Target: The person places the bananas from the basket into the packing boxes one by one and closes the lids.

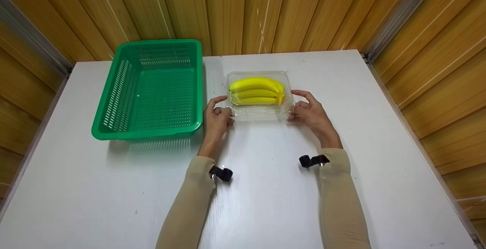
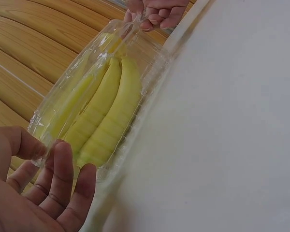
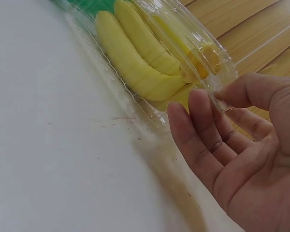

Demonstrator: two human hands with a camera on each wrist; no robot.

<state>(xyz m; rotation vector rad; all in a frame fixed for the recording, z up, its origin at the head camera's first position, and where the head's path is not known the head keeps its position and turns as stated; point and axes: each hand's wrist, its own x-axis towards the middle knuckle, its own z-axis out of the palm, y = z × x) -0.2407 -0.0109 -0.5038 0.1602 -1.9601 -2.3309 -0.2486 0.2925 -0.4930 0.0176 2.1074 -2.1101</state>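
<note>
A bunch of yellow bananas [image 1: 256, 89] lies inside a clear plastic clamshell box [image 1: 259, 73], its lid over the fruit. At the box's near left corner, my left hand [image 1: 217, 122] pinches the edge between thumb and fingers. My right hand [image 1: 311, 116] does likewise at the near right corner, index finger stretched along the side. In the right wrist view the thumb and fingertips meet on a clear plastic tab [image 3: 217, 94] by the banana stem. The left wrist view shows the left fingertips [image 2: 63, 150] against the box's end.
A green perforated basket [image 1: 199, 85] stands on the white table [image 1: 265, 188], just left of the box and my left hand. Wood-patterned panels [image 1: 262, 13] rise behind the table and on both sides.
</note>
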